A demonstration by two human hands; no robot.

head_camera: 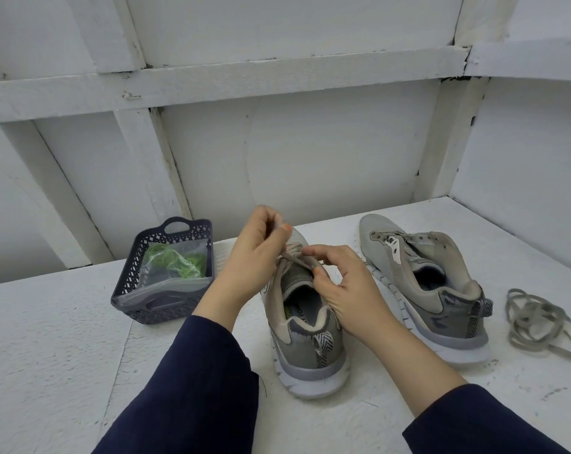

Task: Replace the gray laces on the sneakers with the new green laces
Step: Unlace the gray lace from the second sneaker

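Observation:
Two gray sneakers stand on the white table. The near sneaker point(305, 342) sits in the middle, heel toward me, with its gray lace point(296, 259) still threaded. My left hand point(256, 257) pinches that lace above the tongue. My right hand point(340, 286) grips the lace at the eyelets, with its fingers resting on the shoe's collar. The other sneaker point(431, 283) stands to the right with bare eyelets. A loose gray lace point(536, 322) lies in a heap at the far right. Green laces point(176, 260) sit in a clear bag inside the basket.
A dark purple plastic basket point(146, 306) stands at the left of the table. A white panelled wall point(277, 142) rises just behind the table. Bare white tabletop point(64, 339) stretches at the front left.

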